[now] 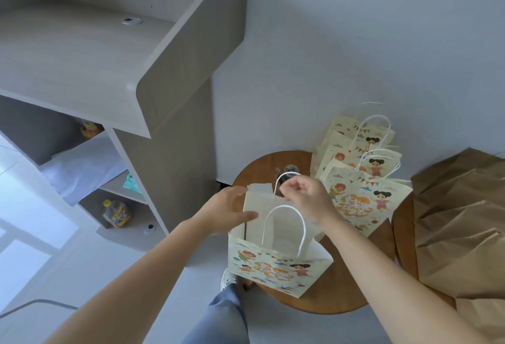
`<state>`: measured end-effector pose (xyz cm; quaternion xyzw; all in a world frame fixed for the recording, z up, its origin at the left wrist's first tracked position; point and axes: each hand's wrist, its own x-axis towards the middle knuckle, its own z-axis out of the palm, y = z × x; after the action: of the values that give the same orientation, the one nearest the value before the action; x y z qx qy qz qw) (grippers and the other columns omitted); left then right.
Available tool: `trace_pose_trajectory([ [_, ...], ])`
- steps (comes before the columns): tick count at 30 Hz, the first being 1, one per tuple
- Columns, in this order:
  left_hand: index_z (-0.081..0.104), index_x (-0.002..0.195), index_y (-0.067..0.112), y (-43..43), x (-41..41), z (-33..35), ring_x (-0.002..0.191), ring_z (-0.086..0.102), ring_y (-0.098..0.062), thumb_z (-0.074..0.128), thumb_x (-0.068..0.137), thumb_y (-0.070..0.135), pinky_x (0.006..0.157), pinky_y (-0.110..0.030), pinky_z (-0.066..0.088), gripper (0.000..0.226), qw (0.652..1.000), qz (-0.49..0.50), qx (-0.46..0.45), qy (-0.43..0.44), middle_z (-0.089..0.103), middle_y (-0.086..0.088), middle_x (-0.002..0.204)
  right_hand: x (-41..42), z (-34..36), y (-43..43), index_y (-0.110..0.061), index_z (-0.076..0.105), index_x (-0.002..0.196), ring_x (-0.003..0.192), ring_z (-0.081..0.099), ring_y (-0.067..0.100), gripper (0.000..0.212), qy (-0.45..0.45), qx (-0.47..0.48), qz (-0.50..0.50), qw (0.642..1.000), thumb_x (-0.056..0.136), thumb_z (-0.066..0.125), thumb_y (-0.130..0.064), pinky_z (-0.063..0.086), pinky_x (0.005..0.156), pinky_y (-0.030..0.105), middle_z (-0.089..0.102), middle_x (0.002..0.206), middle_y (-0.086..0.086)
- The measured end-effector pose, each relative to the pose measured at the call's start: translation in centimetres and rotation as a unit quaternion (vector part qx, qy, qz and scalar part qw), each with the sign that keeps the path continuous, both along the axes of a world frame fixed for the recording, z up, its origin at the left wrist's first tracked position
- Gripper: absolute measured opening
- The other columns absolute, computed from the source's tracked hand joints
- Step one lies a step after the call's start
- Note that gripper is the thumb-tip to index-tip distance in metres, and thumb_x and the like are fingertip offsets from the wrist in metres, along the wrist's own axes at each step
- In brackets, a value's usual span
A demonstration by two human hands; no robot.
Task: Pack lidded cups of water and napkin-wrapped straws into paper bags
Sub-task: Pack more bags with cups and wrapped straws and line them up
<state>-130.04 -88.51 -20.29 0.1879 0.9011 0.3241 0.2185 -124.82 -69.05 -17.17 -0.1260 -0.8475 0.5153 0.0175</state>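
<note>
Forearms: both reach in from the bottom edge toward the low round desk [349,283].
Shelf unit [82,57]: grey, far left, with open shelves below its top.
Bottle [116,214]: yellow-capped, lying on a lower shelf of that unit.
Left hand [224,211]: holds the left wall of the open bag [276,270], thumb laid over the rim to the inside and fingers fairly straight on the outside.
Trouser leg [224,313]: blue, below the bag, with a white shoe [226,278] on the pale floor.
Open bag: stands on the near left part of the desk, mouth up and spread, cartoon print facing the camera; its near handle [302,223] stands up free.
Right hand [306,196]: fingers curled, pinching the far handle [278,182] at its right end above the mouth.
Dark round thing [289,169]: behind the bag on the desk, too hidden to identify.
Printed bags [363,201]: a row standing just right of the open bag, back toward the wall.
Brown bags [459,234]: a flat stack at the far right.
</note>
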Motion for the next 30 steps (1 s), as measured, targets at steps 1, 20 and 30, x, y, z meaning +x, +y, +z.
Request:
trace_pose_trajectory([
  [1, 0.040, 0.141, 0.022, 0.3, -0.6, 0.0, 0.132, 0.040, -0.016, 0.065, 0.084, 0.044, 0.106, -0.031, 0.033, 0.065, 1.000, 0.009, 0.013, 0.000, 0.042, 0.004, 0.145, -0.1, 0.4, 0.5, -0.009, 0.065, 0.075, 0.070, 0.059, 0.017, 0.012, 0.031, -0.005, -0.026, 0.999, 0.086, 0.060, -0.008, 0.050, 0.072, 0.034, 0.063, 0.069, 0.002],
  [20, 0.064, 0.104, 0.009, 15.5, -21.7, -11.5, 0.091, 0.053, -0.012, 0.051, 0.096, 0.023, 0.078, -0.022, 0.042, 0.021, 0.983, -0.108, -0.040, -0.141, 0.059, -0.002, 0.098, -20.5, -14.5, 11.2, 0.000, 0.060, 0.072, 0.063, 0.048, 0.023, 0.018, -0.253, 0.005, -0.147, 0.956, 0.084, 0.047, -0.004, 0.041, 0.058, 0.033, 0.052, 0.066, 0.017],
  [30, 0.063, 0.112, 0.006, 19.5, -27.0, -17.7, 0.099, 0.058, -0.023, 0.041, 0.099, 0.020, 0.086, -0.034, 0.049, 0.030, 0.952, -0.196, -0.129, -0.195, 0.062, -0.010, 0.111, -25.9, -23.7, 13.9, -0.008, 0.068, 0.104, 0.099, 0.062, 0.026, 0.022, -0.303, 0.139, -0.196, 0.922, 0.094, 0.049, -0.014, 0.044, 0.078, 0.026, 0.067, 0.106, 0.009],
])
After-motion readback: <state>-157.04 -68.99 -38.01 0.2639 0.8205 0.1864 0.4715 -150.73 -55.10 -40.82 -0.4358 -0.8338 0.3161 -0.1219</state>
